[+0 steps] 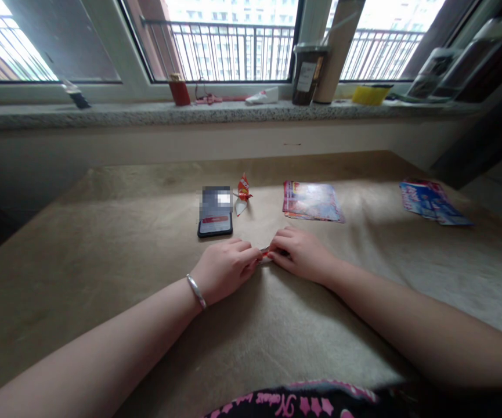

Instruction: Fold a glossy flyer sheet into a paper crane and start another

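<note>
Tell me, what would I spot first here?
In the middle, the left hand and right hand both pinch a small red paper. Just beyond them lie a phone and a little folded figure beside it. A stack of sheets sits further right.

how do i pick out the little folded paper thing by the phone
On the brown table, find the phone near its middle. The folded paper sits at its right edge, left of a flat stack. It alone stands up, red and white.
</note>
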Demonstrator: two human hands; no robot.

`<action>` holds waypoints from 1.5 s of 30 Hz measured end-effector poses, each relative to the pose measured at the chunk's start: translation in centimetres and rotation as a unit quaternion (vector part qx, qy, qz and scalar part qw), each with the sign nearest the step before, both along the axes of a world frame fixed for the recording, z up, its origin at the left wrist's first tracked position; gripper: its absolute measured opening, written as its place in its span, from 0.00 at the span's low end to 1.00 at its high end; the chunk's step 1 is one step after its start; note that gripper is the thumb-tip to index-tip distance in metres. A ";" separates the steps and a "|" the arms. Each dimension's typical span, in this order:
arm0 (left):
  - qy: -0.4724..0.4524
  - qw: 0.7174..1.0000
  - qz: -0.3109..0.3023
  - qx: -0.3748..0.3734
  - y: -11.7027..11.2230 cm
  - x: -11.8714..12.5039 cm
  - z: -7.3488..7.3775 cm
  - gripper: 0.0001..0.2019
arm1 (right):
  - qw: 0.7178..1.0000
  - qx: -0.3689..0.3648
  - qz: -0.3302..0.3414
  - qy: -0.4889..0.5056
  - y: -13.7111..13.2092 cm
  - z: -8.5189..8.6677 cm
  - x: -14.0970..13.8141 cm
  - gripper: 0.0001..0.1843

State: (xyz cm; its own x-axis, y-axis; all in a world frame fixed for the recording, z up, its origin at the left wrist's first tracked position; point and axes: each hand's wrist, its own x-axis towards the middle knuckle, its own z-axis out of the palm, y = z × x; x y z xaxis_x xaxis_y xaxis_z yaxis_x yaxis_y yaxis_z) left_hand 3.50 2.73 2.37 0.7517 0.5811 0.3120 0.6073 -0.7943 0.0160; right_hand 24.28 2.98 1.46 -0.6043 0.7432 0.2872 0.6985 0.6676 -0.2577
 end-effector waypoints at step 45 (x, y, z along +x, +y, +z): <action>0.068 0.998 -0.004 0.017 -0.2 0.2 -0.1 0.10 | 0.998 0.044 0.047 -0.023 0.0 -0.4 0.3 0.10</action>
State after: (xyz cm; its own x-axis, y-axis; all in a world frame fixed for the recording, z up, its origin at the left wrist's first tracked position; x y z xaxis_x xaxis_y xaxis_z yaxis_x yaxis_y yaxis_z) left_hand 3.66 2.56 2.29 0.7930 0.5660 0.2255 0.5958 -0.7977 -0.0934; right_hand 24.55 2.95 1.09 -0.6850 0.6553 0.3185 0.6411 0.7498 -0.1637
